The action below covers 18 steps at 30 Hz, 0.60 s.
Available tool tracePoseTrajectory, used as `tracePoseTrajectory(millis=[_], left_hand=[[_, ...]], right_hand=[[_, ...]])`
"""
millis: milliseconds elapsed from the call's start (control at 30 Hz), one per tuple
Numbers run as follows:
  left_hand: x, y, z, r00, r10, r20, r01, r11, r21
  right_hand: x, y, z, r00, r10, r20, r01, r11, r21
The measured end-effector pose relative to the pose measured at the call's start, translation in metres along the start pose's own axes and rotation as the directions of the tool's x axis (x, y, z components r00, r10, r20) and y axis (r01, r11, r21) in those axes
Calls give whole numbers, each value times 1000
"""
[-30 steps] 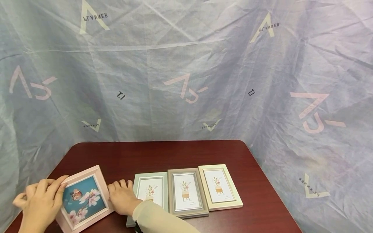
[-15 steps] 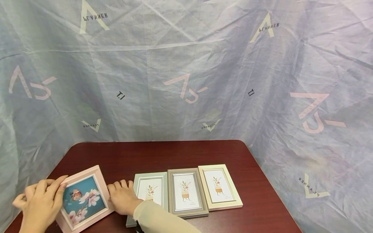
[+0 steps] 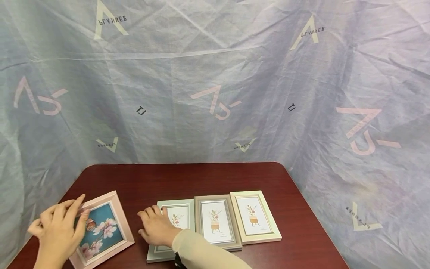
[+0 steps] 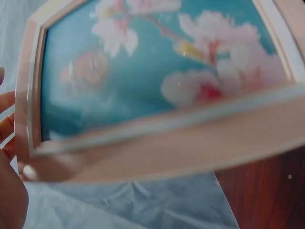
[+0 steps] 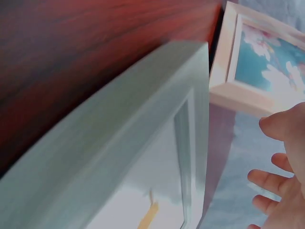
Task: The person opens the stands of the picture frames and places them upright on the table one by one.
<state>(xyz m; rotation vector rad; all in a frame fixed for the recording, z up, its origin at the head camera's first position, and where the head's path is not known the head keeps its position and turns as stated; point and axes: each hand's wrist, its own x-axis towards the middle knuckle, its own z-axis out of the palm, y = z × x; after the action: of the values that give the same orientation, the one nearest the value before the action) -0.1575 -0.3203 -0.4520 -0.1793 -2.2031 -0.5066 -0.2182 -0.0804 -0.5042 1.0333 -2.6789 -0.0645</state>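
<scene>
A pink picture frame [image 3: 123, 220] with a butterfly and blossom picture lies tilted at the table's left. My left hand [image 3: 59, 229] is over its upper left corner, fingers extended and thumb crossing the picture. In the left wrist view, fingers [image 4: 6, 126] show just beside the frame's edge. My right hand [image 3: 156, 226], holding nothing, hovers at the left side of a pale green picture frame [image 3: 192, 213], partly covering it. Loosely spread fingers of that hand [image 5: 281, 179] appear in the right wrist view, near the pink frame's corner.
To the right of the green frame, a taupe picture frame [image 3: 233, 224] and a cream picture frame [image 3: 270, 216] lie side by side, each with a potted-plant print. The dark red table [image 3: 188, 179] is backed by a hanging grey cloth [image 3: 174, 82].
The right hand has left the pink frame's right edge and moved right to the green frame. The left hand has shifted slightly right with its fingers lifting and spreading; the pink frame stays put.
</scene>
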Motion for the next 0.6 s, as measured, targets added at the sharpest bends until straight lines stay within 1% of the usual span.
tracePoseTrajectory(millis=[100, 267, 367, 433, 500, 600], left_hand=[[0, 6, 6, 999, 22, 32, -21, 999, -35], [-2, 16, 18, 996, 54, 78, -49, 997, -65], [-3, 24, 23, 991, 66, 113, -58, 995, -78], [-3, 29, 26, 989, 83, 122, -73, 993, -87], [-3, 33, 30, 987, 113, 118, -101, 990, -102], [-4, 40, 39, 979, 180, 91, -170, 979, -110]], right_hand=[[-8, 12, -2, 1000, -7, -7, 7, 1000, 5], [-20, 35, -6, 999, -33, -22, 33, 999, 19], [-27, 51, -8, 999, -34, -20, 35, 999, 30], [-33, 61, -10, 999, -32, -18, 32, 999, 35], [-40, 73, -12, 999, -26, -18, 27, 999, 33], [-53, 90, -13, 1000, -13, -16, 14, 999, 43]])
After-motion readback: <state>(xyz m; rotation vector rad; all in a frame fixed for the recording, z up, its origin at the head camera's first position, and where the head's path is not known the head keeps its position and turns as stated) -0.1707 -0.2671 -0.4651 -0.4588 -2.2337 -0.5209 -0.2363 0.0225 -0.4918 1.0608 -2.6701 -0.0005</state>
